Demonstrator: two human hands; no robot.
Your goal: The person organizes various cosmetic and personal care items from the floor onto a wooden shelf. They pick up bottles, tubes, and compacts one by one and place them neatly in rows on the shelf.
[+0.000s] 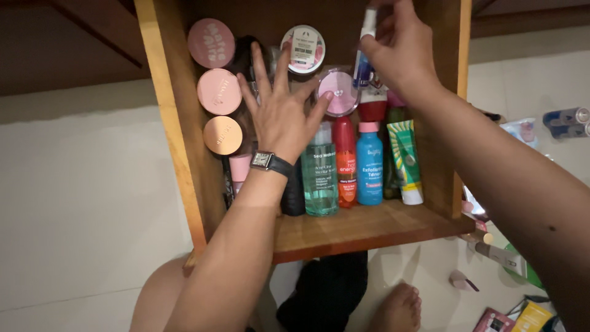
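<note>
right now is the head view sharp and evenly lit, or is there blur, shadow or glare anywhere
Head view: dim, warm light; the bottles on the wooden shelf are fairly sharp, the teal bottle clearest; the right hand at the top edge is slightly soft, holding a small tube; the left hand shades the jars behind it; floor items at right are blurred; no strong glare.

Inside the wooden shelf box [344, 230] are three pink round jars [219, 91] stacked at its left wall. Right of them stand one green bottle [320, 178], one red bottle [346, 161] and one blue bottle [369, 163].
</note>
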